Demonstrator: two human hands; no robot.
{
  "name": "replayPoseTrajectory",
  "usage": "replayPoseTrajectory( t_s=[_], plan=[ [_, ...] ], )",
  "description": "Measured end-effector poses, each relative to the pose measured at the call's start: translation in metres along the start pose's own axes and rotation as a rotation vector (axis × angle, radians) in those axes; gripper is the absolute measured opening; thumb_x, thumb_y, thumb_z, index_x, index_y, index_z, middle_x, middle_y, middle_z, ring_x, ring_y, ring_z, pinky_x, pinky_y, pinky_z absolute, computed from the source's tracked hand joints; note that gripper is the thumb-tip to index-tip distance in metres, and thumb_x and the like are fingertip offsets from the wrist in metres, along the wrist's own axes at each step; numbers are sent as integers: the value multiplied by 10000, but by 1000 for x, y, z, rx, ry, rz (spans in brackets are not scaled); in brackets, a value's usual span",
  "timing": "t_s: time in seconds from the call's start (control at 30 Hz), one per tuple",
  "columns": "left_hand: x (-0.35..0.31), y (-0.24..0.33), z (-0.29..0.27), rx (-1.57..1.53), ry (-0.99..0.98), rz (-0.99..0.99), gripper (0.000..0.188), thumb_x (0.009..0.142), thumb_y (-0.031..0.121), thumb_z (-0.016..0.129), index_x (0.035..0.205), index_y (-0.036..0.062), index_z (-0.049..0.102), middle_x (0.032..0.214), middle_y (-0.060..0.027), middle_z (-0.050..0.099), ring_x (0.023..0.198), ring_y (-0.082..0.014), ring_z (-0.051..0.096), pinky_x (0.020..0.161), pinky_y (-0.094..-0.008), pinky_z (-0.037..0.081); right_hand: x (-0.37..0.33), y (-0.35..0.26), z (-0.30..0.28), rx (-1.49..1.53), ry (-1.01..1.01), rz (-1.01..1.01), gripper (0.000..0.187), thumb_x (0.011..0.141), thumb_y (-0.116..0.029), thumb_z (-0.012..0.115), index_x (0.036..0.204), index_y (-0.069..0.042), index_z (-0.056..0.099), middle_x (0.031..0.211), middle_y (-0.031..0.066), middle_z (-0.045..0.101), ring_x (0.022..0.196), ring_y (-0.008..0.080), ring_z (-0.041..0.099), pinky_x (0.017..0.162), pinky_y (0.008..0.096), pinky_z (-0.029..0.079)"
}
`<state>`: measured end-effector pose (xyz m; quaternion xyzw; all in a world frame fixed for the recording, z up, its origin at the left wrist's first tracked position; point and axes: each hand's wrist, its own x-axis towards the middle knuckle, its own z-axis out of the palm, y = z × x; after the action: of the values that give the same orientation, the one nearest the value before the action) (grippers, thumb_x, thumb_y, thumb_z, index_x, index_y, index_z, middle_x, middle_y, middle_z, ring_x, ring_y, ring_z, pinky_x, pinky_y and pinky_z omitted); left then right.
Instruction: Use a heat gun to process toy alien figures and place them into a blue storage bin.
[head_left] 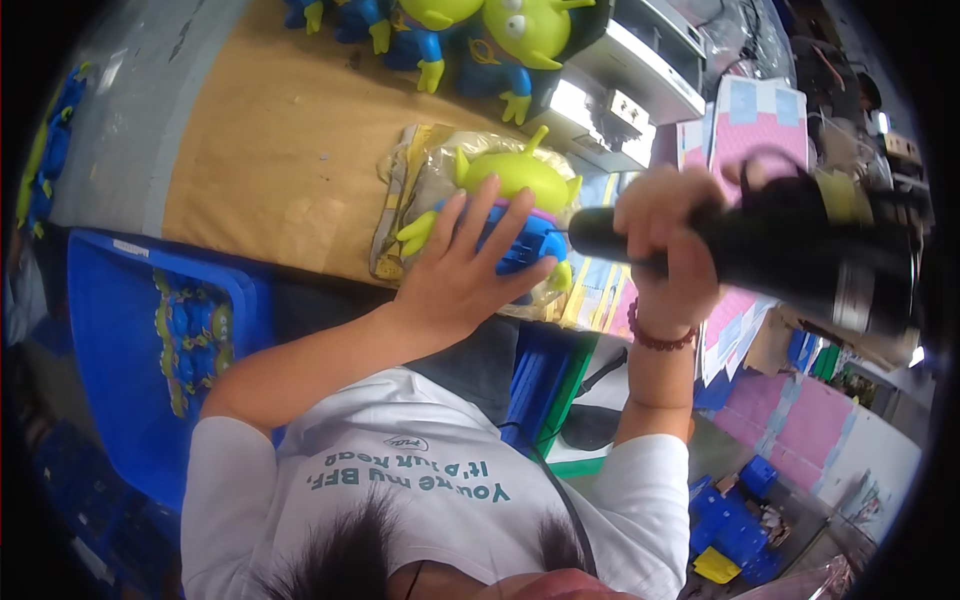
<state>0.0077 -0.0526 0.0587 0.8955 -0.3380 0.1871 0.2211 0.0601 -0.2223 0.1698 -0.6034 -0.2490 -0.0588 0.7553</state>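
- Currently resting the left hand [450, 275] across the blue back of a green-headed toy [515, 178], with fingers spread and released.
- Gripping a black, motion-blurred power tool [780, 250] in the right hand [672, 235], with fingers clenched around it, pointing left at the toy; cannot tell whether touching.
- Beneath the toy, a plastic-covered pad [428, 170] on the right part of the tan-covered table [270, 150].
- At the far side, more green-and-blue toys [520, 35], left of a white boxy device [640, 60].
- At near left, a blue bin [110, 370] with similar toys inside.
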Motion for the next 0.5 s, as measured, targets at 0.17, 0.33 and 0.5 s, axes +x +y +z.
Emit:
replayPoseTrajectory(
  t_s=[0.17, 0.33, 0.5],
  plan=[
    [-1, -3, 0, -64, -21, -8, 410, 833, 300, 578, 1240, 340, 541, 1424, -226, 391, 1255, -459, 421, 1025, -528, 294, -4, 8, -1, -44, -143, -70, 439, 796, -54, 658, 1159, -105, 416, 663, 53, 548, 556, 206, 547, 576, 365, 491],
    [-1, -4, 1, 18, -35, -8, 309, 835, 378, 566, 1142, 358, 590, 1377, -164, 467, 1238, -391, 475, 1061, -471, 251, 12, 16, -3, 97, -416, -130, 446, 757, -11, 683, 1125, -106, 450, 682, 64, 593, 504, 191, 569, 454, 304, 480],
    [-2, -5, 4, 31, -13, -19, 295, 836, 397, 566, 1126, 353, 602, 1364, -143, 483, 1214, -369, 505, 1057, -452, 252, 24, 24, -14, 231, -546, -83, 408, 732, 13, 695, 1056, -115, 482, 697, 58, 611, 520, 179, 591, 477, 293, 503]
  ],
)
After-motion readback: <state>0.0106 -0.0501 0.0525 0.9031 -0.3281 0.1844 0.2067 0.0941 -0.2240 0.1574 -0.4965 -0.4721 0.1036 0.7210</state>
